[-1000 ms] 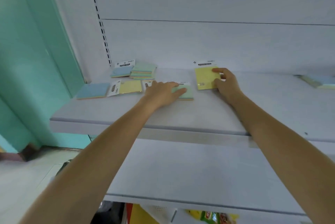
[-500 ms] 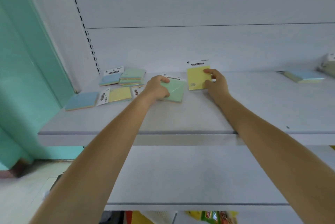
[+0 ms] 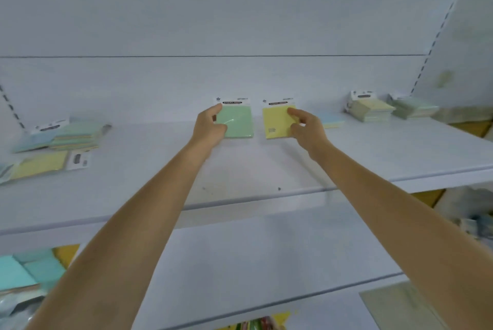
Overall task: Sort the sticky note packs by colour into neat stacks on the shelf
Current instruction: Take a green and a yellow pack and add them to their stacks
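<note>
Your left hand [image 3: 209, 127] grips the flat square green sticky note pack [image 3: 238, 121] by its left edge: the thumb lies on the upper left corner and the fingers curl in at the lower left. The pack sits at the back of the white metal shelf [image 3: 266, 169], and its white header card with a black label touches the white back panel [image 3: 240, 76].

Just beside it, apart by a narrow gap, is the flat square yellow sticky note pack [image 3: 276, 123] with the same kind of header card, also at the back panel. Your right hand [image 3: 306, 127] is on its right side with bent fingers. The forefinger tip touches the pack's face near the top, and the thumb is at the lower right. I cannot tell whether this hand truly grasps the pack or only touches it.

Just behind your right hand lies a pale blue pack [image 3: 330, 119]. Further right stand a stack of yellowish packs [image 3: 370, 109] and a stack of green packs [image 3: 413, 108], side by side.

At the left end of the shelf, well apart from your hands, is a loose blurred pile of blue and green packs [image 3: 74, 135], with a yellow pack [image 3: 40, 164] lying in front of it.
</note>
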Tool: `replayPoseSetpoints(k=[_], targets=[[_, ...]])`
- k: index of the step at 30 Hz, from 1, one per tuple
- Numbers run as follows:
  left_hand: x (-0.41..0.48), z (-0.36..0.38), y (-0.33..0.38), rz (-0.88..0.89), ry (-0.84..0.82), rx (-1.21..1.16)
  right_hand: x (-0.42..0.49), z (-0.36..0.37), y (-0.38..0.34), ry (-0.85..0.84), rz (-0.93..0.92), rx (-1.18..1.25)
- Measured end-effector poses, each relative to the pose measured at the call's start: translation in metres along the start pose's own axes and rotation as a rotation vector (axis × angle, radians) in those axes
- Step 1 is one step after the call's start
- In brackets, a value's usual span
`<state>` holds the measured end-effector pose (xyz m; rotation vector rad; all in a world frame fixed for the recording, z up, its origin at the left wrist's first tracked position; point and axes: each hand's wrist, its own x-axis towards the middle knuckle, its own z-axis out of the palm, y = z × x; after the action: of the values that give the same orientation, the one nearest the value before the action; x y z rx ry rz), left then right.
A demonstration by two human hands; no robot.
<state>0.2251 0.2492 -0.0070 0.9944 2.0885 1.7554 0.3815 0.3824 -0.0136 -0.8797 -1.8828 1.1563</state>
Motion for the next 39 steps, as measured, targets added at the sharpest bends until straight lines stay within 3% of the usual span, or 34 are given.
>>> replayPoseSetpoints(k=[7,13,31,39], targets=[[-0.011,0.139,0.043,0.032,-0.045,-0.01,0.012,-0.156,0.056,0.097,0.053,-0.054],[-0.011,0.209,0.051,0.006,-0.041,0.076,0.023,-0.231,0.098,0.146,0.116,-0.073],[0.072,0.327,0.087,0.039,-0.075,0.04,0.108,-0.319,0.138,0.226,0.104,-0.071],[0.079,0.336,0.08,-0.001,0.128,0.059,0.195,-0.297,0.13,0.055,0.037,-0.054]])
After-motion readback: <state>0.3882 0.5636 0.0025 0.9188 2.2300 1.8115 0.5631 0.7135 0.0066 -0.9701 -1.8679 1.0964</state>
